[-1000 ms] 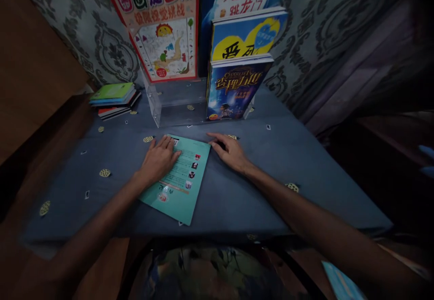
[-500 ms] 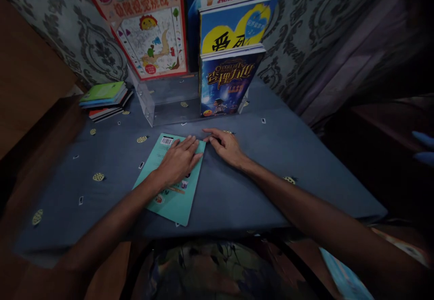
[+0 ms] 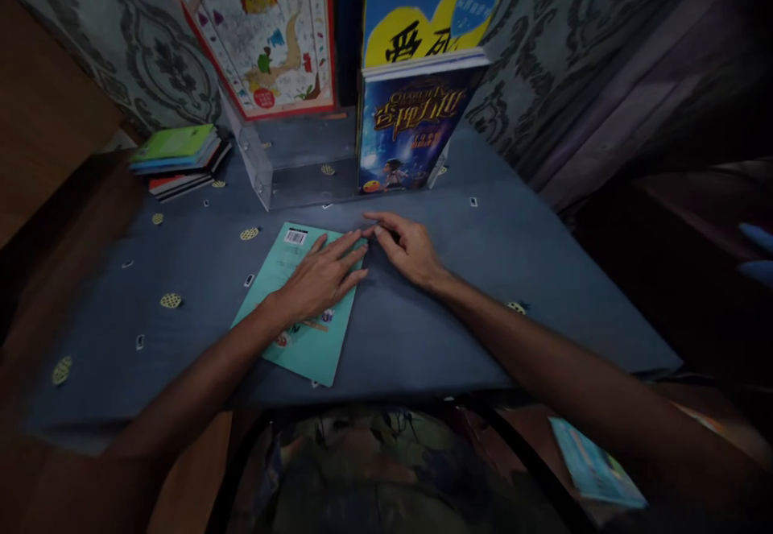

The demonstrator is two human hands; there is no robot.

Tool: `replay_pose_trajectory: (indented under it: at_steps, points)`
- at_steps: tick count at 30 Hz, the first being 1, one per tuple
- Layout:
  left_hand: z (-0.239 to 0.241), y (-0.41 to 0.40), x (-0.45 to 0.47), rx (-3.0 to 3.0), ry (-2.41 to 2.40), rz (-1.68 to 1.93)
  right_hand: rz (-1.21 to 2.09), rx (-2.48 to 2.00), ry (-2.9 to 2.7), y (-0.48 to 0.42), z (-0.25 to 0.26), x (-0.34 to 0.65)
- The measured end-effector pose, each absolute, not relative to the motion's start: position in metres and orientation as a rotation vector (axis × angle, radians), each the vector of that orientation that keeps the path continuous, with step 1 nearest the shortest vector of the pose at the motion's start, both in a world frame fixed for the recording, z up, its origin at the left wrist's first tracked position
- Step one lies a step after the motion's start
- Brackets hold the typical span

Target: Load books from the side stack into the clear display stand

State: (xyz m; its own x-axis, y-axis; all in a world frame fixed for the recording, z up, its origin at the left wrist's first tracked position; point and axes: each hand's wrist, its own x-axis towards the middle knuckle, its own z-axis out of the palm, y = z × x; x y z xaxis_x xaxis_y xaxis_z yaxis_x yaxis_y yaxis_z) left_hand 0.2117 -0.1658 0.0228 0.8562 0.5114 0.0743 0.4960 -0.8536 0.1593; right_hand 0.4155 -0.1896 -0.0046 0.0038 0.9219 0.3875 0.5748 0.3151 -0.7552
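Observation:
A teal book [image 3: 314, 363] lies flat on the table with its barcode at the top left; part of its cover is hidden under my hand. My left hand [image 3: 320, 276] rests across it palm down, fingers spread, the tips reaching its right edge. At the book's upper right corner is my right hand [image 3: 414, 250], the index finger stretched to the left and the thumb a little apart from it. Its fingertips are close to the corner and to my left fingertips; whether they touch the book is hard to make out.
Behind my hands a clear acrylic stand [image 3: 302, 188] holds a dark blue book [image 3: 416, 127], a blue and yellow book [image 3: 392, 2] and a red-bordered book [image 3: 278, 43]. A stack of books [image 3: 181, 155] lies at the left back. A blue book [image 3: 595, 457] is below the table's [image 3: 483, 260] front edge.
My left fingers have spread and slid toward the book's upper right edge. My right hand has hardly moved. The whole view has tilted slightly downward.

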Motion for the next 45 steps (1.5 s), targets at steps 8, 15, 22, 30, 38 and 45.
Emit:
replay_pose_trajectory:
  at_steps: [8, 15, 22, 30, 38, 45]
  points:
    - [0.034, -0.202, 0.173, 2.898, 0.661, 0.067, 0.430, -1.417, -1.816, -0.195, 0.000, 0.411]
    - [0.031, -0.249, 0.139, 2.940, 0.625, 0.148, 0.405, -1.453, -1.834, -0.197, 0.000, 0.410]
    - [0.022, -0.288, 0.115, 2.972, 0.708, 0.299, 0.290, -1.393, -1.875, -0.202, 0.002, 0.406]
    - [0.000, -0.320, 0.124, 2.940, 1.010, 0.628, 0.210, -1.252, -2.252, -0.178, 0.004, 0.381]
    - [-0.028, -0.329, 0.135, 2.826, 1.192, 0.975, 0.331, -1.108, -2.511, -0.143, -0.003, 0.310]
    - [-0.055, -0.325, 0.139, 2.879, 1.244, 1.165, 0.483, -0.642, -2.747, -0.183, 0.012, 0.271]
